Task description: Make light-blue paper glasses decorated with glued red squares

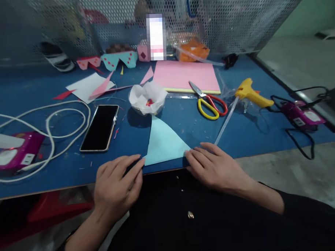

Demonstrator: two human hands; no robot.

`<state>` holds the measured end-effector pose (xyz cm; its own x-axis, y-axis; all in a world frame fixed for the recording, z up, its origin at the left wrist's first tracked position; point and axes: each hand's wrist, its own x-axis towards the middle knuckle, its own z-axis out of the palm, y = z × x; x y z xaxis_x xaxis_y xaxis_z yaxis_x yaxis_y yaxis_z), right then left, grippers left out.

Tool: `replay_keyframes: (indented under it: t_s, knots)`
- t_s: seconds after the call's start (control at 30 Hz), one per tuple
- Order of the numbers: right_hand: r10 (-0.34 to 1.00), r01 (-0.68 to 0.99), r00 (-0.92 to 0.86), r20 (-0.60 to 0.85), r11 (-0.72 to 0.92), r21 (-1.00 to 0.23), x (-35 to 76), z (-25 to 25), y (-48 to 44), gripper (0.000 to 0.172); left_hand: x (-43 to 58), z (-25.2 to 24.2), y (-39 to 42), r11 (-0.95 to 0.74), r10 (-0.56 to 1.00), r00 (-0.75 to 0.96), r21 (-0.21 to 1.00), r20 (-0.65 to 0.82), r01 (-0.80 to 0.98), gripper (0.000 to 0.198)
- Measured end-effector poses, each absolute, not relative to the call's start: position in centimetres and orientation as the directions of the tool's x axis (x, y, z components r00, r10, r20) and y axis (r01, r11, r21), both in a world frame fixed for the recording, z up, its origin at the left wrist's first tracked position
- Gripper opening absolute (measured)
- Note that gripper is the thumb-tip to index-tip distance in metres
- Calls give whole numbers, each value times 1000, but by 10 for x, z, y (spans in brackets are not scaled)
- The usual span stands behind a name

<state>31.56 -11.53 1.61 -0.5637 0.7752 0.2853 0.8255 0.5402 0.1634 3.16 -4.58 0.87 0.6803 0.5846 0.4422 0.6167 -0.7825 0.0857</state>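
A light blue sheet of paper (166, 142), cut with slanting and curved sides, lies at the front edge of the blue table. My left hand (117, 184) is at its lower left corner, index fingertip against the paper and fingers bent close together. At the opposite corner, my right hand (213, 168) has its fingertips on the paper, the fingers partly curled. Just behind the sheet's top stands a bowl (147, 98) lined with white paper, with small red and blue bits inside. Scissors (207, 102) with red and yellow handles lie behind my right hand.
A phone (100, 128) and white cable (48, 126) lie left, near a purple power socket (28, 152). To the right are a yellow glue gun (251, 93) and another purple socket (301, 115). Pink sheets (186, 75) and cut-paper pieces (119, 60) lie behind, before a metal mesh (221, 21).
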Motion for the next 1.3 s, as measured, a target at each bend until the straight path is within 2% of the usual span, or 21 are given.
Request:
replay_keyframes:
  t_s: [0.07,0.17,0.37,0.53,0.7,0.77,0.93,0.97,1.0,1.03,1.07,1.1,1.13,1.2,1.3]
  knots:
    - [781,803,-595,187,573,162,308,22,-107,22,44,10,-41,-805,565,706,98,426,585,26]
    - [781,788,-613,119,593,162,301,28,-98,12,60,14,-35,-858,469,763,27,445,512,20]
    - [770,785,-616,166,581,215,293,27,-87,9,67,16,-29,-888,289,817,-178,499,423,16]
    - [748,787,-617,242,583,204,285,21,-82,8,66,12,-25,-890,180,821,-266,542,371,19]
    - [754,827,-555,352,546,136,279,20,-76,12,73,29,-22,-897,152,803,-260,577,357,21]
    - [735,834,-529,424,543,101,279,27,-72,14,79,44,-19,-908,186,772,-194,608,372,17]
    - [674,842,-427,603,539,-6,299,58,-59,27,90,91,1,-925,230,756,-103,613,365,27]
    - [684,845,-410,603,534,-30,305,64,-57,29,90,99,8,-927,251,745,-69,618,369,25]
    - [701,845,-395,594,531,-64,313,69,-55,30,91,105,15,-930,302,726,22,618,368,24]
    - [727,842,-376,575,527,-115,320,73,-54,31,93,109,23,-924,375,711,177,595,339,23]
    - [761,833,-339,553,516,-199,328,77,-51,32,95,112,30,-872,478,682,390,553,295,23]
    - [797,815,-286,533,494,-302,335,80,-49,33,99,112,38,-734,621,611,639,492,231,24]
    - [831,788,-223,510,461,-407,342,82,-46,35,104,111,46,-512,773,495,851,397,117,26]
    - [878,726,-94,470,383,-571,353,85,-36,43,117,104,60,-375,841,424,927,337,8,33]
    - [901,679,-34,432,338,-652,364,87,-17,49,135,93,72,-197,863,458,977,214,-85,51]
